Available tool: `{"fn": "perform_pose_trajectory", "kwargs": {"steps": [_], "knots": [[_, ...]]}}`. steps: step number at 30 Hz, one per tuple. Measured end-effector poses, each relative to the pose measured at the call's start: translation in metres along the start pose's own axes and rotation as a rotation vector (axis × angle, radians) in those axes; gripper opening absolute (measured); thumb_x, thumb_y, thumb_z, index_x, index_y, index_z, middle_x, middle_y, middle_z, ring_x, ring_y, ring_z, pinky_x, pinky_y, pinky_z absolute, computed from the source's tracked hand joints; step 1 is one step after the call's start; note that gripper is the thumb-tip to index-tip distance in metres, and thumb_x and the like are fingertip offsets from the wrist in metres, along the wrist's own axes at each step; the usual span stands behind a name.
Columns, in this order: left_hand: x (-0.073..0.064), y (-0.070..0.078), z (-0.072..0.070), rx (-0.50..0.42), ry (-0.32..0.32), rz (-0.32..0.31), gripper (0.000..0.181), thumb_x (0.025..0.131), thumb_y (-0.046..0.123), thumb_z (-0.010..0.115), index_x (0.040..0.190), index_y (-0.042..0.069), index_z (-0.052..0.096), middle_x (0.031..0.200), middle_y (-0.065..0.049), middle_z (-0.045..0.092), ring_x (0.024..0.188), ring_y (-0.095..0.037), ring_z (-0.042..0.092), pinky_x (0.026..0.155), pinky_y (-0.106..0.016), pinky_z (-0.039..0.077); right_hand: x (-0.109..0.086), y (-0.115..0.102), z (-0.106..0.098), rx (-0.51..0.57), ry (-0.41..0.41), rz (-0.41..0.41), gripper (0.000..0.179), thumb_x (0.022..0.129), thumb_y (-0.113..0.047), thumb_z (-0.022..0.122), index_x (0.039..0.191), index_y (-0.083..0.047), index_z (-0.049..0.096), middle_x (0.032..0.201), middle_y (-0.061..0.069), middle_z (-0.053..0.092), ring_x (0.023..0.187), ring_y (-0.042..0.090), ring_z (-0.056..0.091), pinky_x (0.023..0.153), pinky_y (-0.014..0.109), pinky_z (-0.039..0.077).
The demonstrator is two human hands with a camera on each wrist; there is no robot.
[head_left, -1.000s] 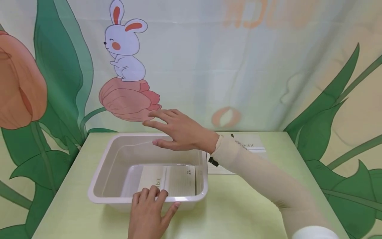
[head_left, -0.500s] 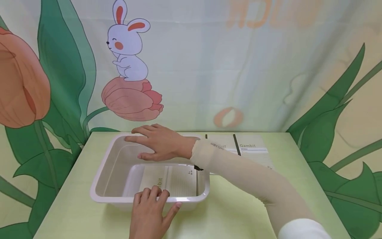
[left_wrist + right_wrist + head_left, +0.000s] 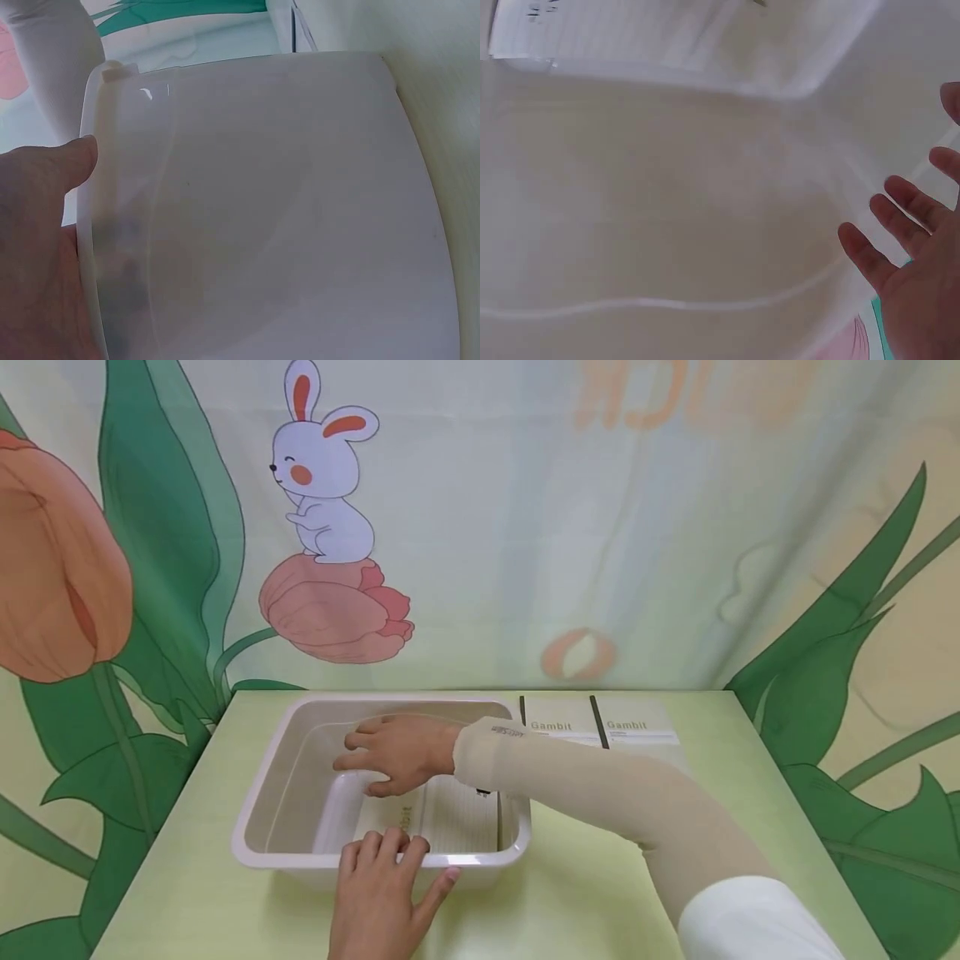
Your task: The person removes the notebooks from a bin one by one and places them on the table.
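A pale plastic basin stands on the table, its outer wall filling the left wrist view. My left hand grips its near rim, fingers hooked over the edge and thumb along the outside. Inside, on the bottom, lies a cream notebook marked "Gambit", partly hidden by the rim and the right arm. My right hand reaches over the basin from the right, palm down with spread fingers and nothing held. In the right wrist view its fingers are beside the basin's inner wall.
Two more "Gambit" notebooks with dark spines, one on the left and one on the right, lie behind the right sleeve. A printed curtain hangs along the back edge of the light green table.
My right hand has moved left and down, from above the basin's far rim to over its inside. More of the notebooks at the back right shows. The left hand keeps its grip on the rim.
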State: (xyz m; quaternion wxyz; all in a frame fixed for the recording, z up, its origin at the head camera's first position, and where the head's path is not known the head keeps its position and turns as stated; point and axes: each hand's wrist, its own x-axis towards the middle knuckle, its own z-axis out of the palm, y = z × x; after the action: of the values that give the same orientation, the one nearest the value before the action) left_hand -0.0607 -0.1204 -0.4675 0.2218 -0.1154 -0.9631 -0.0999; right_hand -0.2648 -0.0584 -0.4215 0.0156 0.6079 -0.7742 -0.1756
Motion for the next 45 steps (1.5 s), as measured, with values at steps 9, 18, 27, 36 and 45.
{"fn": "perform_pose_trajectory", "kwargs": {"steps": [9, 18, 27, 36, 45], "knots": [[0.005, -0.001, 0.0, -0.005, 0.003, -0.019, 0.044, 0.084, 0.062, 0.062, 0.095, 0.019, 0.061, 0.093, 0.001, 0.051, 0.09, -0.022, 0.048, 0.085, -0.041, 0.034, 0.019, -0.008, 0.027, -0.061, -0.134, -0.031, 0.053, 0.097, -0.043, 0.054, 0.147, -0.037, 0.037, 0.139, -0.005, 0.05, 0.114, 0.01, 0.053, 0.085, 0.026, 0.049], [-0.003, 0.0, 0.007, 0.003, 0.04, 0.021, 0.048, 0.086, 0.066, 0.056, 0.094, 0.019, 0.063, 0.09, 0.003, 0.05, 0.086, -0.021, 0.047, 0.08, -0.04, 0.036, 0.022, -0.024, 0.053, 0.024, -0.277, -0.009, 0.052, 0.097, -0.042, 0.055, 0.146, -0.042, 0.037, 0.141, -0.011, 0.049, 0.118, 0.009, 0.051, 0.086, 0.024, 0.047], [0.0, 0.002, 0.006, -0.004, 0.03, 0.008, 0.048, 0.086, 0.065, 0.057, 0.096, 0.019, 0.063, 0.093, 0.0, 0.053, 0.09, -0.023, 0.048, 0.082, -0.042, 0.035, 0.027, -0.029, 0.063, -0.018, -0.325, -0.004, 0.064, 0.091, -0.059, 0.056, 0.148, -0.042, 0.031, 0.153, -0.012, 0.035, 0.138, 0.009, 0.037, 0.1, 0.028, 0.044], [0.002, 0.002, 0.001, 0.01, -0.035, -0.032, 0.047, 0.084, 0.065, 0.061, 0.097, 0.02, 0.063, 0.094, 0.002, 0.051, 0.09, -0.022, 0.046, 0.084, -0.042, 0.035, 0.032, -0.028, 0.062, -0.02, -0.297, -0.071, 0.066, 0.089, -0.055, 0.062, 0.147, -0.041, 0.036, 0.149, -0.013, 0.04, 0.141, 0.011, 0.037, 0.103, 0.029, 0.044], [0.001, -0.001, 0.005, 0.006, 0.022, 0.007, 0.048, 0.086, 0.067, 0.057, 0.095, 0.02, 0.061, 0.091, 0.004, 0.051, 0.086, -0.02, 0.046, 0.081, -0.04, 0.036, 0.034, -0.033, 0.058, 0.013, -0.287, -0.051, 0.05, 0.09, -0.047, 0.064, 0.137, -0.04, 0.049, 0.137, -0.014, 0.05, 0.12, 0.007, 0.049, 0.097, 0.025, 0.046]]}}
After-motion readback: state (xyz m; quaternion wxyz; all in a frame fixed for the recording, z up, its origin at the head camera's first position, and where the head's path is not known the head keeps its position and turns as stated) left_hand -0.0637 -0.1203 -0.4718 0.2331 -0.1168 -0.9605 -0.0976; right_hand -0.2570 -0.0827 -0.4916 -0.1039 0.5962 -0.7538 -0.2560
